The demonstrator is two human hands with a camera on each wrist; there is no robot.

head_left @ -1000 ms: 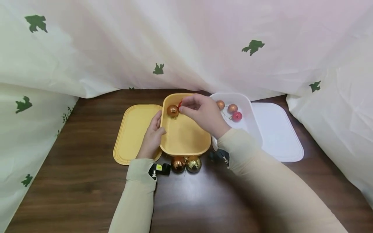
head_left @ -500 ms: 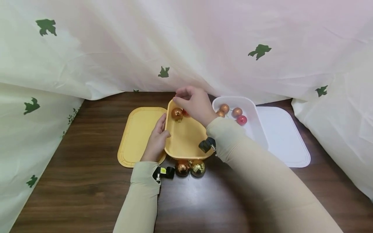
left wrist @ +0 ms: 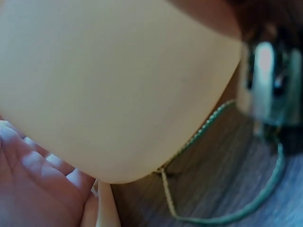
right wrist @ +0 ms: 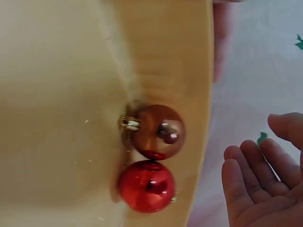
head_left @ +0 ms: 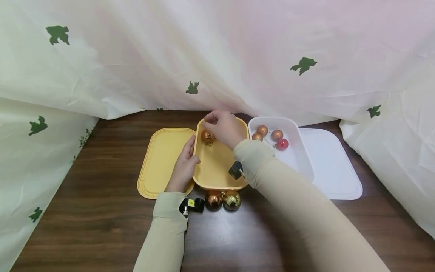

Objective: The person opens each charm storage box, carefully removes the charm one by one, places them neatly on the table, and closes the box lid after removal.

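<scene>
My left hand [head_left: 183, 170] grips the left side of the yellow box [head_left: 221, 177], thumb at the rim and fingers along the outer wall; in the left wrist view the hand [left wrist: 38, 189] lies behind that wall. Over the box's far end hovers my right hand [head_left: 224, 128], fingers loosely bent. Seen from the right wrist, this hand [right wrist: 265, 189] has nothing between thumb and fingers, just outside the rim. Inside the box, a shiny copper bauble [right wrist: 161, 132] and a red bauble [right wrist: 147, 187] lie side by side against the wall. My right hand hides the red one in the head view.
A white box [head_left: 302, 162] on the right contains several orange glitter baubles [head_left: 276, 135] and a red bauble [head_left: 282, 144]. Two larger baubles, copper [head_left: 213, 201] and gold [head_left: 232, 201], sit before the yellow box. Yellow [head_left: 163, 162] and white [head_left: 329, 166] lids flank the boxes.
My right hand has let go of the red bauble in the yellow box and moved slightly left, toward the far rim. The left hand keeps its grip on the box.
</scene>
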